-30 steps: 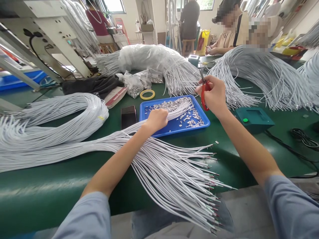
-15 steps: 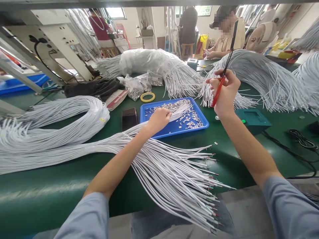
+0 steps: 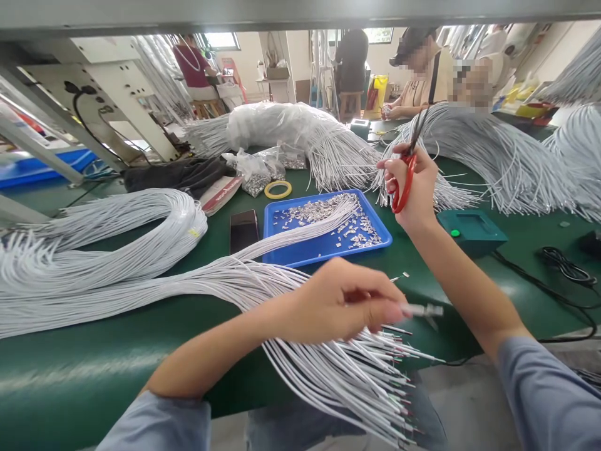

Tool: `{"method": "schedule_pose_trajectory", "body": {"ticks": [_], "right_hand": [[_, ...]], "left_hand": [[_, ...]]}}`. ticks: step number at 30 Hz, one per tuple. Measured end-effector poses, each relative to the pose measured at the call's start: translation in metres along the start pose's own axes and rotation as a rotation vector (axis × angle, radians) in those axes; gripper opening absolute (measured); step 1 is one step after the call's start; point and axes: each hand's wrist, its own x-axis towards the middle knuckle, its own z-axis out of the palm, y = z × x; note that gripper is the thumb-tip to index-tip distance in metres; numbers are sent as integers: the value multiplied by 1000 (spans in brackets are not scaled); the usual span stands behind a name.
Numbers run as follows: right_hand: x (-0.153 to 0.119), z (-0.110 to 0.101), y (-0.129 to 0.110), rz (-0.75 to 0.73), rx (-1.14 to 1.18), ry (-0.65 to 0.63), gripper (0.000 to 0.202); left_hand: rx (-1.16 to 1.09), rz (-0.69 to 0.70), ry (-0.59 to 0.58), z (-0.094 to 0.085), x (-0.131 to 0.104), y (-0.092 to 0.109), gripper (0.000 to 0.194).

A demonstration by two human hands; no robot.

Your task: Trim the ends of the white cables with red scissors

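My left hand (image 3: 347, 300) is closed in a pinch on the end of a white cable (image 3: 416, 309), above a spread bundle of white cables (image 3: 328, 369) with stripped tips. A small blurred piece shows at the pinched cable's tip. Raised at the right, my right hand (image 3: 416, 185) holds red-handled scissors (image 3: 404, 185), blades pointing up. Behind my left hand, a blue tray (image 3: 305, 254) holds many small metal pieces (image 3: 312, 210) and the ends of another strand of white cables (image 3: 300, 233).
A phone (image 3: 243, 232), yellow tape roll (image 3: 278, 190) and bags of metal pieces (image 3: 256, 181) lie behind. A green box (image 3: 472, 232) sits at right, a coiled cable bundle (image 3: 178, 213) at left. Large cable bundles and a seated person (image 3: 422, 81) are farther back.
My left hand has moved from the tray toward me and right, and now pinches a cable end. My right hand has shifted slightly left, with the scissors turned a little.
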Motion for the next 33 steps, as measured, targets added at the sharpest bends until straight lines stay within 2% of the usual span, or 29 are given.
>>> {"method": "schedule_pose_trajectory", "body": {"ticks": [1,2,3,6,7,8,12,20,23,28,33], "right_hand": [[-4,2,-2,24,-17,-56,20],[-8,3,-4,36,-44,-109,20],[-13,5,-7,42,-71,-158,21],[-30,10,-20,66,-68,-273,23],[-36,11,-26,86,-34,-299,23],[-41,12,-31,102,8,-315,24],[-57,11,-49,97,87,-389,28],[-61,8,-51,48,94,-434,31],[-65,8,-49,-55,40,-403,28],[-73,10,-51,-293,-113,-242,20],[-75,11,-52,-290,-195,-297,20]], "left_hand": [[-24,5,-30,6,-3,2,13],[-27,32,-9,9,-5,3,12],[-11,68,59,8,-4,2,11],[103,221,438,-8,8,-7,13],[141,275,539,-15,13,-11,12],[171,309,585,-23,17,-14,12],[186,367,620,-40,25,-24,18],[219,387,650,-35,24,-22,23],[205,376,664,-36,25,-23,27],[229,370,722,-38,25,-25,26],[247,360,767,-39,25,-25,28]]}}
